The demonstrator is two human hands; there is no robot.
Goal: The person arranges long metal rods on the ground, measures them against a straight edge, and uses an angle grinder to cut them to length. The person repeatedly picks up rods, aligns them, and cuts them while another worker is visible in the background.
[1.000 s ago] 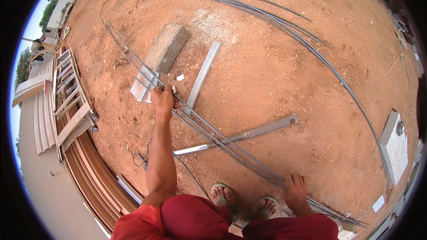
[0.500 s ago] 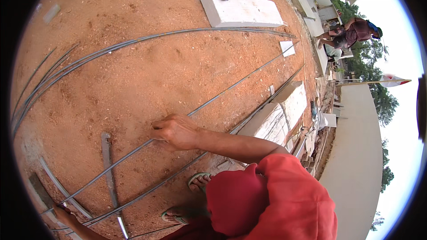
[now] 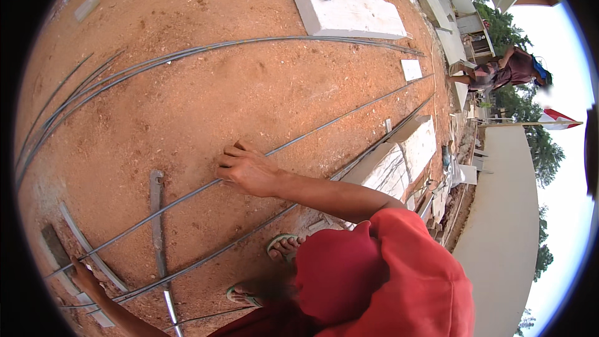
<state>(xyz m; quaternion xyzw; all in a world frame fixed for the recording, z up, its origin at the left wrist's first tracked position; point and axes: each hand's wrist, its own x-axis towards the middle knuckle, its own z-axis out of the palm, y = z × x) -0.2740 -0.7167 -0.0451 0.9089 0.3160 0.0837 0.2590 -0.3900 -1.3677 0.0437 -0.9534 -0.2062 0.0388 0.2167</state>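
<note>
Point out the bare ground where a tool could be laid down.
The broad red dirt between the curved rod bundle and the straight rod under the right hand is bare. Dirt left of the white slab is also free. Lower left is crowded: the left hand, flat bars and crossing rods.

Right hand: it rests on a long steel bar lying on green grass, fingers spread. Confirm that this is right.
Not quite. In the head view the right hand rests, fingers spread, on a long steel bar, but the bar lies on bare reddish dirt, not green grass.
</note>
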